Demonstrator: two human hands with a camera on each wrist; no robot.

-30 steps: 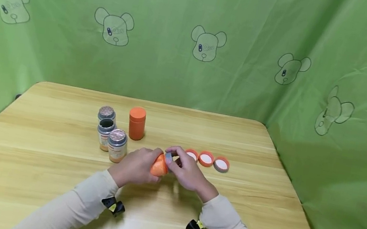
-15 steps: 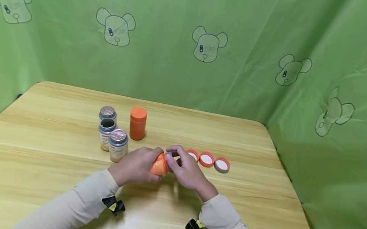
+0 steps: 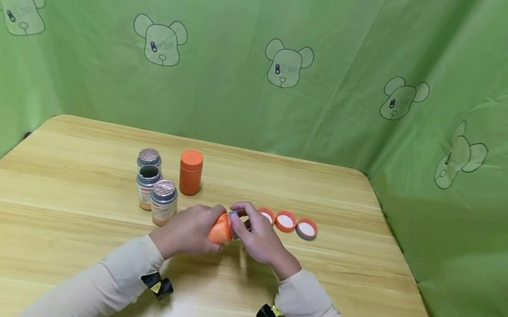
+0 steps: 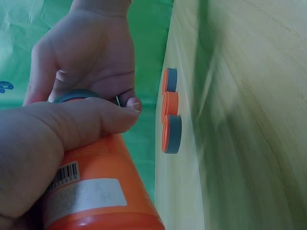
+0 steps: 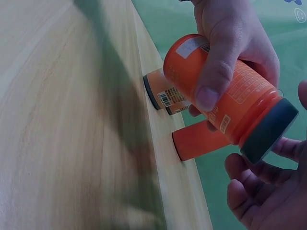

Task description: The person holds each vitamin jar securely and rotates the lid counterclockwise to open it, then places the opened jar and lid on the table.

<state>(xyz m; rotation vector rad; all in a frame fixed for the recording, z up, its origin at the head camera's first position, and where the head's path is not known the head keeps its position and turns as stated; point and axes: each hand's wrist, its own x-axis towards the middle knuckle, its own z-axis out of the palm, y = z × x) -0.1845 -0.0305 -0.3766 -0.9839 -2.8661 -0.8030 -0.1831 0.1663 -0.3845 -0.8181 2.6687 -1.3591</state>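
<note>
My left hand grips an orange bottle that is tilted in the air, its thumb lying along the body. A dark grey cap sits on the bottle's neck, on the side toward my right hand. The thumb and fingers of that hand pinch the cap around its edge. In the left wrist view the bottle shows a white label and a barcode; most of the cap is hidden there behind the left thumb.
Three grey bottles stand grouped at left; two have foil seals, one an open mouth. An upright orange bottle with an orange cap stands behind. Three lids, including an orange lid and a grey lid, lie liner-up at right.
My right fingers have shifted slightly on the cap, and less of its grey top shows in the head view. The left hand and bottle stay in place.
</note>
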